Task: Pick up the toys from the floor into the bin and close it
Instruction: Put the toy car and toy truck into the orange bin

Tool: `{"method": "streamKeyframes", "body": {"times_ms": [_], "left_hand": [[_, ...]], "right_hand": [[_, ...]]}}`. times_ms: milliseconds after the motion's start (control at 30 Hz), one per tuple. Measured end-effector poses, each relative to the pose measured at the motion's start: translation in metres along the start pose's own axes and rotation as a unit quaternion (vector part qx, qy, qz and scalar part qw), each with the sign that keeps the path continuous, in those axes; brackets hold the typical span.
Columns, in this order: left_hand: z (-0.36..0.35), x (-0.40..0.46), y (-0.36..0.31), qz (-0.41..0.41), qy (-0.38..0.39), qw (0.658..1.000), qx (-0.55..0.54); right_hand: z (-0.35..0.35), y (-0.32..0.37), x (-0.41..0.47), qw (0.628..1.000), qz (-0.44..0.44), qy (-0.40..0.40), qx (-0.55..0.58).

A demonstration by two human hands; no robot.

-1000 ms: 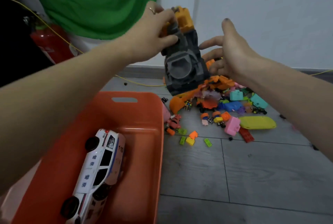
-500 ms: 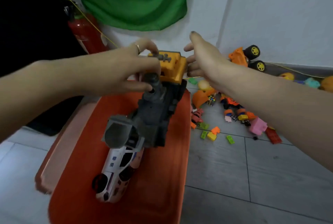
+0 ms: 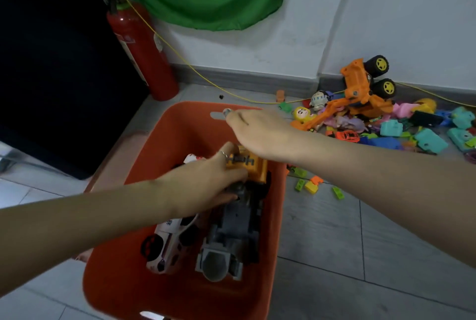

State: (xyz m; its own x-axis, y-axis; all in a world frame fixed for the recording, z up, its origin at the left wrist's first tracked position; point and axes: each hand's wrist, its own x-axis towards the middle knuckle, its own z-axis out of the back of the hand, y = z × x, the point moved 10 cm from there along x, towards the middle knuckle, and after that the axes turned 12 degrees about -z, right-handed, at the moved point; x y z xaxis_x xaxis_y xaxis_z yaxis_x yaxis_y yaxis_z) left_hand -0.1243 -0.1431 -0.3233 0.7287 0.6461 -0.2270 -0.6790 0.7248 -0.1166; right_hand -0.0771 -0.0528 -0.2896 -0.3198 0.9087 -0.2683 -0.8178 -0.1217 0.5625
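1. Step in hand: setting a toy down in the bin. The left hand [image 3: 206, 188] has its fingers wrapped around the orange cab end of the grey-and-orange toy truck [image 3: 231, 229], which lies lengthwise inside the orange bin [image 3: 273, 216].
2. Truck's grey barrel end points to 6 o'clock, the cab to 12. It looks to rest on the bin floor, but contact underneath is not visible.
3. A white police car [image 3: 167, 245] lies in the bin just beside the truck, at its 9 o'clock, partly under the left forearm.
4. The right hand [image 3: 260, 134] hovers over the far part of the bin, palm down, fingers loose and spread, holding nothing.
5. Many toys remain on the floor: a pile at 2 o'clock from the bin with an orange wheeled vehicle [image 3: 363, 88], teal blocks [image 3: 427, 140] and a yellow figure [image 3: 302, 113]; small loose bricks [image 3: 310, 185] at 3 o'clock, near the bin wall.
6. Task is early, by my judgement: two toys in, most still out, no lid seen.
7. Next move likely calls for letting go of the truck, then reaching toward 2 o'clock for the pile. The right hand is free and nearer to it.
8. A red fire extinguisher [image 3: 139, 49] stands at 11 o'clock by the wall, not part of the task.
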Motion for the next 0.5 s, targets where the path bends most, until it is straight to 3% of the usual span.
{"method": "streamKeyframes", "body": {"times_ms": [167, 267, 400, 500], "left_hand": [[-0.07, 0.011, -0.017, 0.019, 0.09, 0.996, -0.018], [-0.078, 0.022, -0.03, 0.007, 0.084, 0.996, -0.038], [-0.075, 0.03, -0.024, -0.004, 0.093, 0.994, -0.064], [-0.059, 0.038, -0.02, -0.037, 0.119, 0.986, -0.109]], "right_hand": [[-0.025, -0.01, 0.003, 0.997, -0.031, 0.071, 0.024], [-0.028, -0.007, 0.0, 0.996, -0.022, 0.083, 0.012], [-0.019, -0.009, 0.005, 0.999, -0.018, 0.041, 0.024], [0.002, -0.006, 0.01, 0.999, 0.011, -0.043, 0.027]]}}
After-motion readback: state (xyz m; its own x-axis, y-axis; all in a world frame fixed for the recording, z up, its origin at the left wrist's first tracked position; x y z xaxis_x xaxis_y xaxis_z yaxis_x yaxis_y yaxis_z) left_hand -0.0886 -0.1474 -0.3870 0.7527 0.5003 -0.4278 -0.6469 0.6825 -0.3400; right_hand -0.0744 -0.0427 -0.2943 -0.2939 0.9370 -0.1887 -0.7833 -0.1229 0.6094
